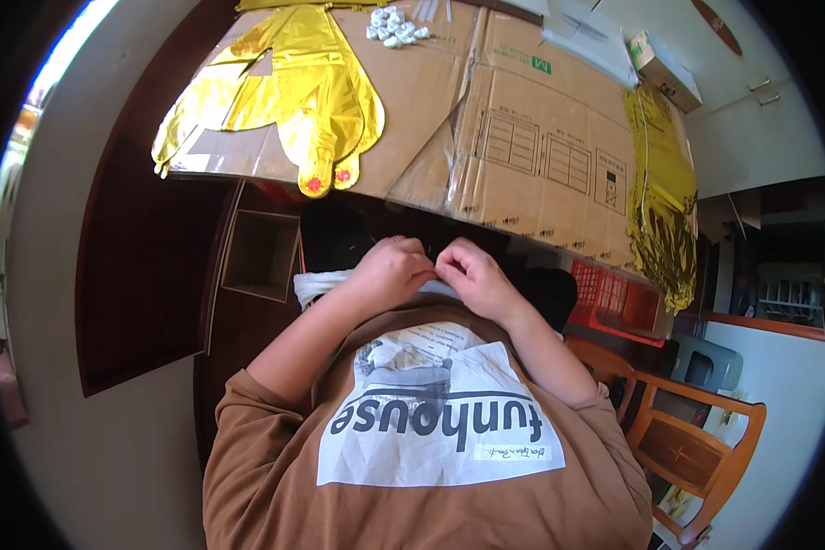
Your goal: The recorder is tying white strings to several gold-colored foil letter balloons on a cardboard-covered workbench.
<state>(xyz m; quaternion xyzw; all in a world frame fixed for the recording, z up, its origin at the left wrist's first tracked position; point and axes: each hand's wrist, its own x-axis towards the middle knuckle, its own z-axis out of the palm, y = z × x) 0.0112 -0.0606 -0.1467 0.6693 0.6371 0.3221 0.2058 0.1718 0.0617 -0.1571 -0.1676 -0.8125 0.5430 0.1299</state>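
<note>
Close in front of my body, below the cardboard's near edge, both hands meet with their fingertips almost touching. My left hand [392, 272] is closed, its fingers curled in toward the other hand. In a pinch, thumb against fingertips, my right hand [475, 278] faces it. Whatever lies between the fingers is too small to make out. White cloth-like material [321, 286] shows beneath and beside the left wrist. Flat gold foil pieces [325, 87], with red marks on their rounded ends, hang over the cardboard's near edge at the left.
Flattened cardboard [422, 110] covers the table. On it lie a pile of small white bundles [396, 27] and, at the right edge, a bunch of gold foil strips [660, 192]. A small box [662, 71] stands at the far right. Below are a red basket [605, 295] and wooden chair [697, 440].
</note>
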